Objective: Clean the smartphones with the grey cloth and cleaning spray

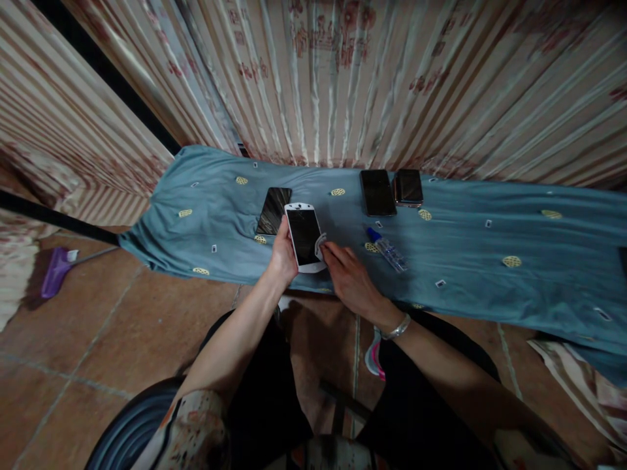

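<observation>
Surroundings: black phone (273,210) just behind white phone (304,237), two dark phones (377,192) (408,187) far side, spray bottle (386,250) right, all on blue-clothed counter (490,274) | left hand (283,254): fingers clasping white phone's left edge, tilted up | right hand (349,277): fingers pinching small white cloth (320,245) against phone's right edge.
</observation>
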A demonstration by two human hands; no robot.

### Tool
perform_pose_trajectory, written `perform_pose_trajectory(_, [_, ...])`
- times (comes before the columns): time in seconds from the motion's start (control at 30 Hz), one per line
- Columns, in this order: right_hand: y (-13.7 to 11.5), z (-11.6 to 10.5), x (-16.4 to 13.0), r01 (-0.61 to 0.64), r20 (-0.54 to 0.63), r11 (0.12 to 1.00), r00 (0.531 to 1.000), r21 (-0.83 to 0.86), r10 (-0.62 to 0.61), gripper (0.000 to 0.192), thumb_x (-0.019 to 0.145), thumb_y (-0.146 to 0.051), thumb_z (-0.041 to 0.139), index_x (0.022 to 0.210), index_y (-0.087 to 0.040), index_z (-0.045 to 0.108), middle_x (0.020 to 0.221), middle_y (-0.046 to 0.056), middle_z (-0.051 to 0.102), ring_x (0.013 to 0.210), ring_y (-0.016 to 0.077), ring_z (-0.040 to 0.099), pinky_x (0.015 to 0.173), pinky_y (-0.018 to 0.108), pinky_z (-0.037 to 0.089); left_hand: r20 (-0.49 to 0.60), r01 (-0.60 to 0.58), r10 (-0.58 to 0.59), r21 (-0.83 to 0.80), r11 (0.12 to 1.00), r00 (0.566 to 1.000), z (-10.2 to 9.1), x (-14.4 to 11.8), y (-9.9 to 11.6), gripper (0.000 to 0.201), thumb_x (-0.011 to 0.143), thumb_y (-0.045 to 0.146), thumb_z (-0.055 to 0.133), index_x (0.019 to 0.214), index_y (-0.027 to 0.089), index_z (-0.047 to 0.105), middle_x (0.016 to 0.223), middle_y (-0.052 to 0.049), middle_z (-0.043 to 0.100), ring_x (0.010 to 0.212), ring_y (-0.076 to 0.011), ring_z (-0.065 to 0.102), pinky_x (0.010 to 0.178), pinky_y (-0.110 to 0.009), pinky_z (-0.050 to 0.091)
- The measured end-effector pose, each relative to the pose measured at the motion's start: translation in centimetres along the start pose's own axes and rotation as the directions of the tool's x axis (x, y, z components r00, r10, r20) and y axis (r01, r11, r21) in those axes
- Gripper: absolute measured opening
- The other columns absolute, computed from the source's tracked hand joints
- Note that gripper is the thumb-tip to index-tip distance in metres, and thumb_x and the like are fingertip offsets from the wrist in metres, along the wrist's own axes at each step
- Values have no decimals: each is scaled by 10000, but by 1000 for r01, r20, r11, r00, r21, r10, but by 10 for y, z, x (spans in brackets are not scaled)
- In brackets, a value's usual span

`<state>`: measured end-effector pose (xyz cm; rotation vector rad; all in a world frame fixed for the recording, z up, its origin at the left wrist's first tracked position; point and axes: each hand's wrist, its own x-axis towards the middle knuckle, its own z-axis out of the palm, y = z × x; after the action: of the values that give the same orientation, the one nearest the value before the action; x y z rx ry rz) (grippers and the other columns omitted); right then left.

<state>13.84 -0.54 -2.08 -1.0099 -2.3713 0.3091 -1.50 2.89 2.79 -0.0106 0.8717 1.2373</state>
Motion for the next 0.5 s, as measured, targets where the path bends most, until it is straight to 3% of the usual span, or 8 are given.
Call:
perform_pose_trajectory(0.37, [-3, -1, -7, 119, 0, 993, 993, -8, -119, 455, 965, -90, 346, 1394, -106, 495, 1316, 195, 572, 1110, 262, 565, 965, 456, 519, 1, 54, -54, -29, 998, 999, 1, 1, 5, 666, 953, 591, 265, 1075, 98, 697, 814, -133, 747, 770, -253, 718, 786, -398, 578])
perform_pose_trajectory(0.5, [-9, 2, -6, 169, -31, 985, 985, -8, -170, 431, 977, -101, 356, 1383, -111, 502, 1271, 182, 602, 1115, 254, 579, 982, 447, 513, -6, 23, -23, -33, 999, 1000, 0, 2, 4, 633, 962, 565, 275, 1052, 99, 694, 740, -112, 732, 776, -248, 716, 798, -396, 579])
